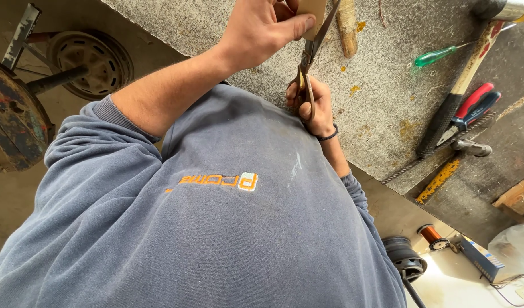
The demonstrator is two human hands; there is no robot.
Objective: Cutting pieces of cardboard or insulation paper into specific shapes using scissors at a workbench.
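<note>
Head view | left hand pinches tan card | right hand grips scissors

Left hand pinches a tan card piece at the top edge of view. Right hand grips the scissors by the handles (blades parted around the card). Green screwdriver and hammer lie on the grey bench.

Scissors over the bench edge, card between blades; screwdriver, hammer, pliers lie to the right.
</note>
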